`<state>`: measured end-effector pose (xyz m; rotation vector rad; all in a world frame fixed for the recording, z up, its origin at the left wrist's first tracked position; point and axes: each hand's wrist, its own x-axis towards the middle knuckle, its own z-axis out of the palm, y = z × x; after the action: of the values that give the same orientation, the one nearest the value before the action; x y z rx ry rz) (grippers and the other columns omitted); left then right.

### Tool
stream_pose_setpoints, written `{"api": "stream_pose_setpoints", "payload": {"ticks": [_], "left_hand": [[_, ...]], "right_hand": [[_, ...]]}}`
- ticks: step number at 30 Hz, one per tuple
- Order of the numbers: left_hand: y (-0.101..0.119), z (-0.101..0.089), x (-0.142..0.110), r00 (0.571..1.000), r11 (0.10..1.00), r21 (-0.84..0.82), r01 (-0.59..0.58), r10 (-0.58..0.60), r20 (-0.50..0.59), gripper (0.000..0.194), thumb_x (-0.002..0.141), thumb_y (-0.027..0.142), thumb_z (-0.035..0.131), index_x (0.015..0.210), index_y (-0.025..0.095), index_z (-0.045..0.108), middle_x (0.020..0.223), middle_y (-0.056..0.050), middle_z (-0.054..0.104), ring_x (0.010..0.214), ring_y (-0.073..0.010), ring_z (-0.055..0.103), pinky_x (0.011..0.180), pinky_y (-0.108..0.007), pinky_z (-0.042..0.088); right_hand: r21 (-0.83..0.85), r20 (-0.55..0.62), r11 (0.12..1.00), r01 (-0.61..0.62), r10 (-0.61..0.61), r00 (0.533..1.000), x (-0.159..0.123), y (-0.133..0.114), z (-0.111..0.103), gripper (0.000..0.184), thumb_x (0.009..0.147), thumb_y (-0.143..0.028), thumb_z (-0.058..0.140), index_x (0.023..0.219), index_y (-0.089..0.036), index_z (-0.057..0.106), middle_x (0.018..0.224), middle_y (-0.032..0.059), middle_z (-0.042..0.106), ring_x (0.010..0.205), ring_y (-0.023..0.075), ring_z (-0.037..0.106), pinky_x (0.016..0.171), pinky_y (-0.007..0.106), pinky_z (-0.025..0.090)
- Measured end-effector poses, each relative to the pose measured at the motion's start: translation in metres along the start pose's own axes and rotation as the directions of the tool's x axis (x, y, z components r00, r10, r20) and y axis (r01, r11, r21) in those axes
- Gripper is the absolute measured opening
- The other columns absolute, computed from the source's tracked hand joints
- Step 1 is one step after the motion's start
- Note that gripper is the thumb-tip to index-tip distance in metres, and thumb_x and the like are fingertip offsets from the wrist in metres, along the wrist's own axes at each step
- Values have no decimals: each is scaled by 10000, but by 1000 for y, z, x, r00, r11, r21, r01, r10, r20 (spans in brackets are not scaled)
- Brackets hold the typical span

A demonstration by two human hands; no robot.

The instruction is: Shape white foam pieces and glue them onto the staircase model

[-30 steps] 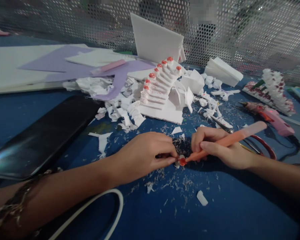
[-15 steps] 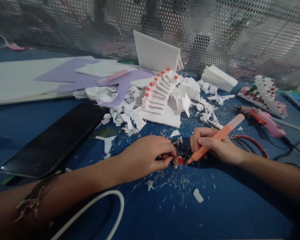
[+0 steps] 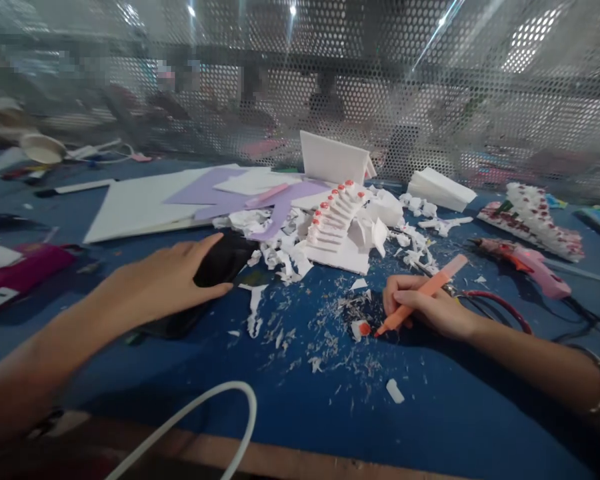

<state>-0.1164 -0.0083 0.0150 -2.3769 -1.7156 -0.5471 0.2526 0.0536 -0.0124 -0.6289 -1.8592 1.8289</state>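
**Blue tabletop (image 3: 300, 420) and perforated metal screen (image 3: 365, 93) around a white foam staircase (image 3: 337, 243)**

The screen stands behind the staircase, and the tabletop spreads out on all sides of it. Left of the staircase lie white foam boards (image 3: 125, 207) with a purple sheet (image 3: 200, 187) across them. Nearer and to its left, the left hand (image 3: 165, 277) reaches over a black smartphone (image 3: 230, 257), thumb and fingers spread apart; whether it touches the phone cannot be told. Right of the staircase rests a pink glue gun (image 3: 535, 263). In front and to the right, the right hand (image 3: 430, 307) grips an orange marker (image 3: 435, 285), its tip pointing down just beside a small white piece with a red-orange end (image 3: 365, 329), which lies in front of the staircase.
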Motion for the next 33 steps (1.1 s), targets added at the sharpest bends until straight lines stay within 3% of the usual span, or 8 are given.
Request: {"api": "stream_pose_setpoints", "payload": {"ticks": [1, 4, 10, 14, 17, 20, 25, 33], "left_hand": [[-3, 4, 0, 985, 977, 135, 167, -172, 24, 627, 789, 460, 436, 1300, 115, 326, 1006, -70, 570, 878, -222, 534, 661, -259, 356], [-1, 13, 5, 898, 901, 264, 344, -397, 187, 752, 756, 570, 395, 1341, 118, 257, 982, -163, 566, 826, -308, 561, 591, -328, 385], [5, 15, 14, 876, 891, 259, 373, -430, 218, 700, 778, 489, 391, 1379, 202, 175, 883, -150, 516, 869, -416, 526, 587, -430, 404], [19, 5, 21, 885, 903, 193, 385, -420, 202, 722, 765, 461, 440, 1366, 131, 215, 1048, -188, 477, 963, -450, 479, 712, -508, 389], [60, -2, 30, 983, 974, 200, 103, -130, 128, 601, 807, 432, 406, 1308, 110, 325, 1243, -194, 389, 1139, -414, 356, 858, -477, 346], [115, -4, 37, 979, 993, 65, -93, 80, 186, 507, 836, 471, 355, 1238, 165, 401, 1162, -129, 503, 950, -262, 534, 755, -354, 415], [173, 13, 45, 859, 892, 39, -451, 422, 292, 454, 822, 461, 417, 1174, 178, 462, 1008, -96, 588, 726, -208, 585, 606, -297, 406], [168, 34, 57, 794, 850, -15, -526, 498, 349, 331, 832, 373, 435, 1068, 164, 533, 922, -86, 590, 635, -184, 571, 518, -266, 393]], "right_hand": [[-8, -3, 1000, -1, 1, 1000, 0, 0, 1, 202, 830, -238, 439, 669, -129, 495, 611, 0, 562, 505, 48, 498, 433, 156, 335], [-35, -19, 999, 1, -2, 1000, 0, 1, 2, 204, 831, -236, 429, 667, -132, 490, 614, -1, 551, 506, 53, 498, 436, 161, 340], [-154, -92, 984, 94, -109, 990, -8, -34, -4, 222, 840, -298, 422, 691, -153, 499, 662, -6, 541, 541, 63, 491, 458, 182, 361], [-688, -184, 706, 167, -392, 901, -22, -75, -12, 188, 816, -312, 479, 707, -164, 514, 642, -6, 517, 559, 80, 470, 490, 203, 356], [-995, 47, 61, 74, -371, 928, -26, -77, -16, 149, 837, -257, 430, 839, -159, 543, 823, 52, 543, 693, 121, 509, 594, 243, 401], [-986, 78, -161, 45, -206, 975, -23, -54, -17, 189, 815, -119, 391, 939, -155, 529, 1008, 113, 500, 802, 173, 517, 618, 276, 425], [-983, 69, -178, 43, -143, 987, -22, -22, -15, 357, 756, 5, 373, 1049, -157, 495, 1079, 123, 472, 852, 171, 535, 666, 265, 452], [-974, -80, -189, -122, -214, 974, -66, -47, -45, 224, 853, -226, 369, 984, -189, 547, 1007, 72, 575, 891, 178, 561, 740, 285, 435]]}}
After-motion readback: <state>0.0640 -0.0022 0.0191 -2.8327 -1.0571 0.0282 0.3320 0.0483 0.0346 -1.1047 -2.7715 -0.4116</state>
